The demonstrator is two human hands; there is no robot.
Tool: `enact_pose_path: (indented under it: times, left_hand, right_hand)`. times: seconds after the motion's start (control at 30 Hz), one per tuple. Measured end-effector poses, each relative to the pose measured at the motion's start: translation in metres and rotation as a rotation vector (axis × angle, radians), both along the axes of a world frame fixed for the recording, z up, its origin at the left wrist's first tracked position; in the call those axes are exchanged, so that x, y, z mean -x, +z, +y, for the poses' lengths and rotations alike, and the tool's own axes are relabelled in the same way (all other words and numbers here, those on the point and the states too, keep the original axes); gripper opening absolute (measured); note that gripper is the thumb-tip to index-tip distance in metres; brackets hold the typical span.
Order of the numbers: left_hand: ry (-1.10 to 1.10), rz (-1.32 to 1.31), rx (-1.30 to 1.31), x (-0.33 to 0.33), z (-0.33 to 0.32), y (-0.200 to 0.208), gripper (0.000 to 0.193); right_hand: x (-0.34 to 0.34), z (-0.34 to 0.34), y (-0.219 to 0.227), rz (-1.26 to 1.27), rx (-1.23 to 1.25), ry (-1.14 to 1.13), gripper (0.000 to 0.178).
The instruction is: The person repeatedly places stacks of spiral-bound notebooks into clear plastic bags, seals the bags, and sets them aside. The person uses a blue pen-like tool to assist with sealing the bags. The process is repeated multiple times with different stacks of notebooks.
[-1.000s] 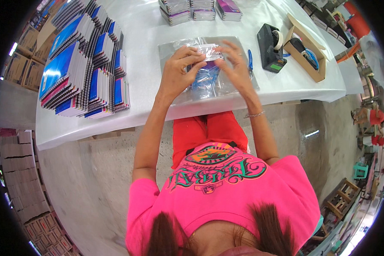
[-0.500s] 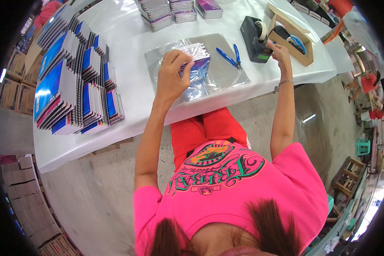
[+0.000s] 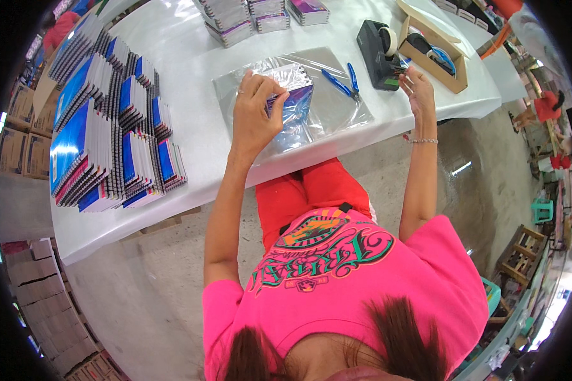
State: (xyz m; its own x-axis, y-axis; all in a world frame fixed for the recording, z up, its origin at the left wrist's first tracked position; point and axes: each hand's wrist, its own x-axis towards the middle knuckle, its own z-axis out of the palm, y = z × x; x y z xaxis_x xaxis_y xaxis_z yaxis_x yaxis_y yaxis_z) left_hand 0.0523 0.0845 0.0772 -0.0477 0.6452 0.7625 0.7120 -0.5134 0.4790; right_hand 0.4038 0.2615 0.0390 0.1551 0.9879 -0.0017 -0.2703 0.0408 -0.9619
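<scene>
A small spiral notebook with a purple and blue cover lies in clear plastic film near the table's front edge. My left hand is bent over its left side, thumb and fingers closed on the film. Further right stands a black tape dispenser with a pale roll. My right hand is just off its near right end, fingers curled with the tips close together; whatever they hold is too small to make out. Blue-handled cutters lie on the film between the notebook and the dispenser.
Tall stacks of blue spiral notebooks fill the table's left side. More notebook piles stand at the back. An open cardboard box holding a blue-rimmed roll and a dark item sits right of the dispenser. The white table's edge runs before me.
My right hand has drawn slightly right and down from the dispenser's end, its fingers loosening a little. My left hand stays on the wrapped notebook. The view has shifted slightly.
</scene>
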Motion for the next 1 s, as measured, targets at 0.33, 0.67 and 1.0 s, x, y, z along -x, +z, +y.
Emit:
enact_pose_path:
  times: [0.33,0.67,1.0]
  left_hand:
    - [0.054,0.087,-0.017,-0.005,-0.002,-0.001,0.012]
    - [0.089,0.08,-0.116,-0.005,-0.001,-0.016,0.014]
    - [0.091,0.105,-0.13,-0.003,-0.001,-0.018,0.017]
  right_hand:
    - [-0.023,-0.027,-0.052,-0.742,0.059,-0.184,0.016]
    - [0.131,-0.124,0.047,-0.171,0.035,0.507,0.026]
    - [0.206,-0.151,0.056,-0.169,-0.066,0.448,0.025]
